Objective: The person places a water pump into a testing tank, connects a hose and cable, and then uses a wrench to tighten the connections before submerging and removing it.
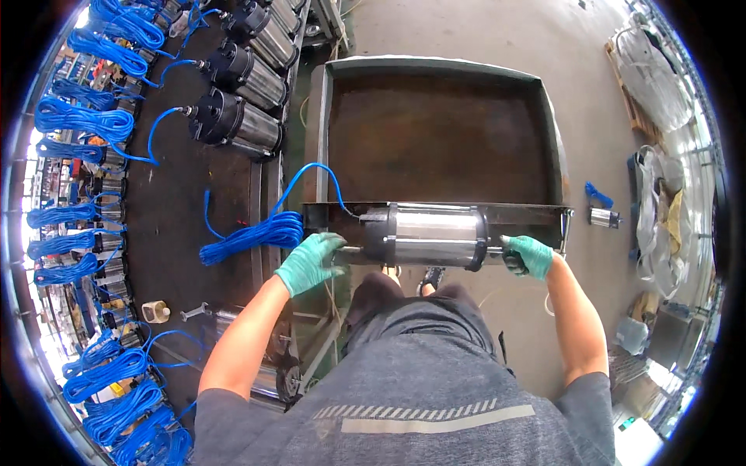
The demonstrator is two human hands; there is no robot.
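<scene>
The rusty tray lay bare beyond the pump motor; blue cable and motors crowded the left bench.

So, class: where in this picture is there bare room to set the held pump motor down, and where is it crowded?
Bare: the rusty tray floor beyond the pump motor, and concrete floor behind it. Crowded: the dark bench on the left, with blue cable coils and other motors.
</scene>
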